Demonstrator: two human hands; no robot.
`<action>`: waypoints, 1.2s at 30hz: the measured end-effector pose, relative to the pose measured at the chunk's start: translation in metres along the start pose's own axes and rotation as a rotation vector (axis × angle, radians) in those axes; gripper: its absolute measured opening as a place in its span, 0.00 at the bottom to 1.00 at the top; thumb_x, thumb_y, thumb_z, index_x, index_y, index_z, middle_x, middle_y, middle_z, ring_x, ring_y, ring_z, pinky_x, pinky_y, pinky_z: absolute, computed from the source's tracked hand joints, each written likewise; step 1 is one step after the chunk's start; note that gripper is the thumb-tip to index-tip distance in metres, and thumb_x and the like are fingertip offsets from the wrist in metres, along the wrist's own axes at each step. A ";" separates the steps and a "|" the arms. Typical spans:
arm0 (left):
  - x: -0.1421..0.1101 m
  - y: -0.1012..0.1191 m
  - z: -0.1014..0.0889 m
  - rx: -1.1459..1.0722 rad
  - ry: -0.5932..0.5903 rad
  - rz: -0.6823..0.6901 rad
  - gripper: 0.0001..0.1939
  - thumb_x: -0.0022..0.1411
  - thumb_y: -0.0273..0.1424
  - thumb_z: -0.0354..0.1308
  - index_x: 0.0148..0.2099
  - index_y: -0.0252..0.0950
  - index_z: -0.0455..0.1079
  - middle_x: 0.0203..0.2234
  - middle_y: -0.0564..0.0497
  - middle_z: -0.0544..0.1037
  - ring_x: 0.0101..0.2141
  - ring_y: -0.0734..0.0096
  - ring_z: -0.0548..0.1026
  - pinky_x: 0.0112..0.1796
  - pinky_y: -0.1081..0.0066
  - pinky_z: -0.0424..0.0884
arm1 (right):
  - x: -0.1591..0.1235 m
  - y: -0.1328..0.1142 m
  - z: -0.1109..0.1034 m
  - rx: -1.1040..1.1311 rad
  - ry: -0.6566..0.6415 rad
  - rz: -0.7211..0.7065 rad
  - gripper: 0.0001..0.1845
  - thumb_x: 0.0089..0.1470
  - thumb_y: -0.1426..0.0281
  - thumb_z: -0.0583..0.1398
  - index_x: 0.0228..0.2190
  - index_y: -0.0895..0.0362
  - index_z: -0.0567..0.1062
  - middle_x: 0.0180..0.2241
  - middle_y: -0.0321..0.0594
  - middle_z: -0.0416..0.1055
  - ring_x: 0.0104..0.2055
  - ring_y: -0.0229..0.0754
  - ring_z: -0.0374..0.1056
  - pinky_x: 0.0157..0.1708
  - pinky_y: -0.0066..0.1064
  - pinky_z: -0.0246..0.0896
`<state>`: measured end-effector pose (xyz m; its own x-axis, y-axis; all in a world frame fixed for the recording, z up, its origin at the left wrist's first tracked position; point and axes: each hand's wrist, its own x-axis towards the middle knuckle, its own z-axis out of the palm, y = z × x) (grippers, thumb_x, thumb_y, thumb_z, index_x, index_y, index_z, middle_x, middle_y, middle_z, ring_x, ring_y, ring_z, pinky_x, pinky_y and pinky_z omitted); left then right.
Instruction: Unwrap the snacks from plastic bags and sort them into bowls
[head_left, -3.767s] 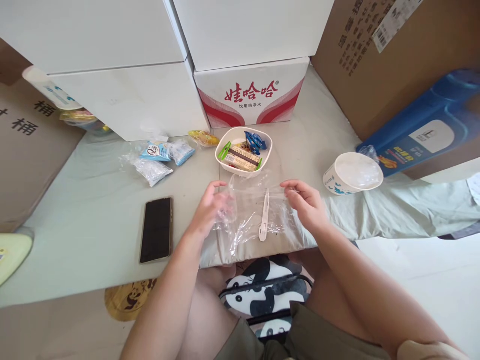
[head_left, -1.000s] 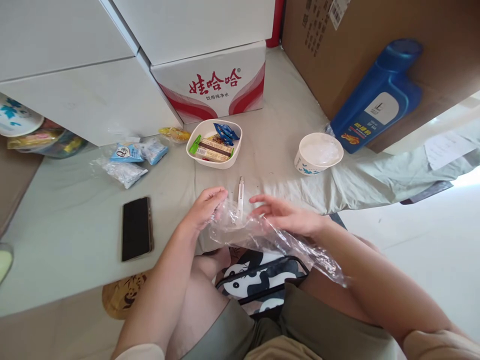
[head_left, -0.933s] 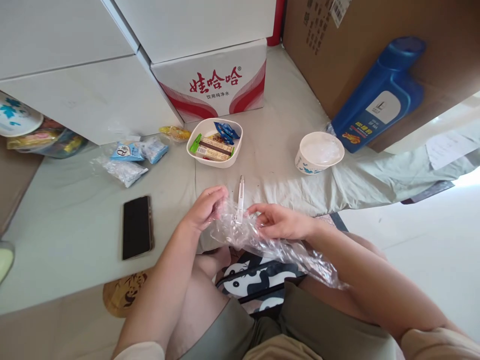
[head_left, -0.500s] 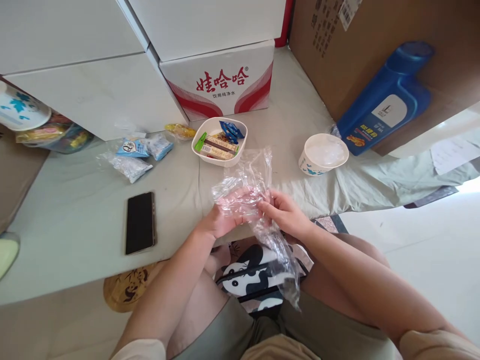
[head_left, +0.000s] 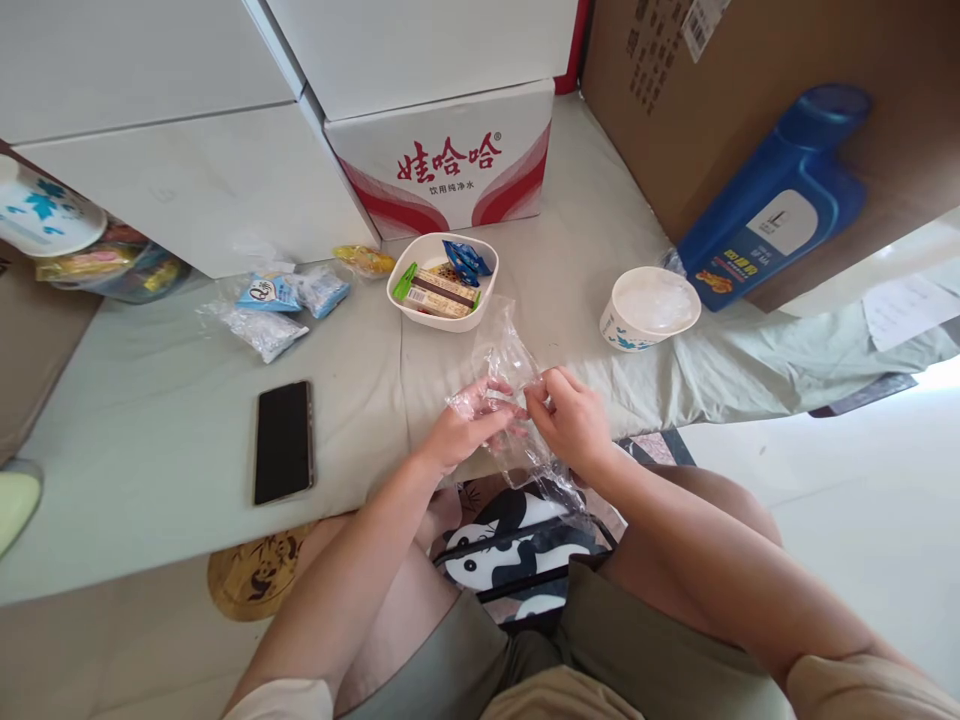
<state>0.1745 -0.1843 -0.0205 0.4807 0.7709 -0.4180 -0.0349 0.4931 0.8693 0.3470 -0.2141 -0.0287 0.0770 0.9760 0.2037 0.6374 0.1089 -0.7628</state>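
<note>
A thin, crumpled piece of clear plastic [head_left: 504, 345], perhaps a bag or film, stretches between my hands above the table's front edge. My left hand [head_left: 469, 425] has it around and between its loosely curled fingers. My right hand [head_left: 568, 415] pinches the plastic with thumb and fingertips, just right of my left fingers. One end of the sheet rises toward the white bowl [head_left: 442, 322], while the rest hangs down over my lap. Behind my hands, that bowl holds packaged snacks, among them a bar in a green-ended wrapper [head_left: 442, 293] and a blue packet [head_left: 465, 262].
On the right stands a paper tub [head_left: 634, 335] with clear plastic inside, near a blue bottle [head_left: 776, 205] and a large cardboard box [head_left: 652, 130]. To the left lie a black phone [head_left: 283, 440] and small packets [head_left: 270, 293]. A printed carton [head_left: 450, 170] stands behind.
My right hand has turned and risen slightly, pulling the plastic tighter. The sheet has narrowed and bared more of my left fingers, and its hanging end has drawn upward.
</note>
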 end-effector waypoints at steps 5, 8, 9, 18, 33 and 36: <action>0.000 0.004 -0.017 -0.021 0.101 0.086 0.19 0.52 0.41 0.65 0.41 0.37 0.64 0.27 0.50 0.81 0.27 0.64 0.80 0.24 0.74 0.67 | 0.005 0.003 -0.006 0.468 -0.274 0.179 0.12 0.54 0.62 0.60 0.38 0.54 0.66 0.30 0.34 0.71 0.22 0.34 0.64 0.24 0.29 0.60; 0.000 0.006 -0.026 0.015 0.033 0.134 0.23 0.53 0.41 0.66 0.47 0.38 0.64 0.31 0.49 0.82 0.34 0.64 0.81 0.34 0.70 0.72 | 0.008 0.006 -0.006 0.595 -0.414 0.223 0.10 0.55 0.62 0.59 0.33 0.55 0.66 0.26 0.34 0.72 0.22 0.34 0.68 0.24 0.28 0.63; 0.000 0.006 -0.027 0.049 0.012 0.127 0.25 0.52 0.40 0.67 0.49 0.38 0.64 0.31 0.49 0.83 0.35 0.64 0.81 0.36 0.69 0.72 | 0.008 0.006 -0.006 0.607 -0.420 0.227 0.09 0.56 0.62 0.59 0.33 0.54 0.66 0.25 0.33 0.72 0.22 0.34 0.68 0.25 0.28 0.64; -0.005 0.014 -0.028 0.063 0.051 0.146 0.15 0.55 0.39 0.63 0.42 0.38 0.67 0.15 0.57 0.74 0.14 0.74 0.69 0.19 0.75 0.63 | 0.008 0.002 -0.014 0.762 -0.456 0.173 0.17 0.59 0.57 0.57 0.45 0.54 0.65 0.20 0.28 0.71 0.20 0.34 0.68 0.25 0.28 0.65; -0.007 0.024 -0.030 -0.345 0.151 0.148 0.11 0.47 0.38 0.62 0.29 0.36 0.70 0.20 0.53 0.73 0.19 0.74 0.70 0.22 0.72 0.67 | 0.008 0.001 -0.021 0.901 -0.447 0.195 0.17 0.54 0.52 0.62 0.29 0.53 0.72 0.25 0.33 0.73 0.23 0.34 0.67 0.27 0.30 0.66; -0.007 0.024 -0.029 -0.370 0.156 0.139 0.12 0.47 0.39 0.63 0.29 0.35 0.70 0.22 0.54 0.73 0.20 0.74 0.70 0.23 0.71 0.67 | 0.009 0.000 -0.023 0.899 -0.480 0.178 0.17 0.55 0.53 0.62 0.28 0.54 0.74 0.24 0.33 0.72 0.23 0.34 0.66 0.28 0.30 0.64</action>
<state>0.1443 -0.1664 -0.0045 0.3115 0.8782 -0.3629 -0.4158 0.4694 0.7790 0.3653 -0.2094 -0.0127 -0.3256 0.9427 -0.0731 -0.1762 -0.1364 -0.9749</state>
